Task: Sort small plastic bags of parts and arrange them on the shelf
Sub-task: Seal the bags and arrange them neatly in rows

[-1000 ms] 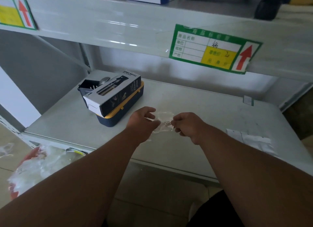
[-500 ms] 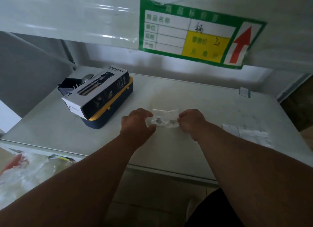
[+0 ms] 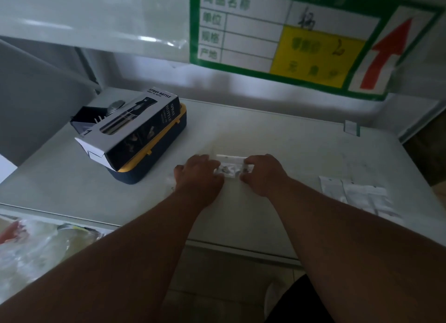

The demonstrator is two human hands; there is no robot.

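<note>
**Setting the bag square on the shelf**

Grey shelf (image 3: 277, 141) carries one small clear bag of parts (image 3: 231, 169), mid-shelf, pinched at its ends by left hand (image 3: 199, 175) and right hand (image 3: 263, 174). Best lower it flat, then release both ends together. Counted: two flat bags (image 3: 357, 194) at right, one spray-bottle box (image 3: 130, 127).
</note>
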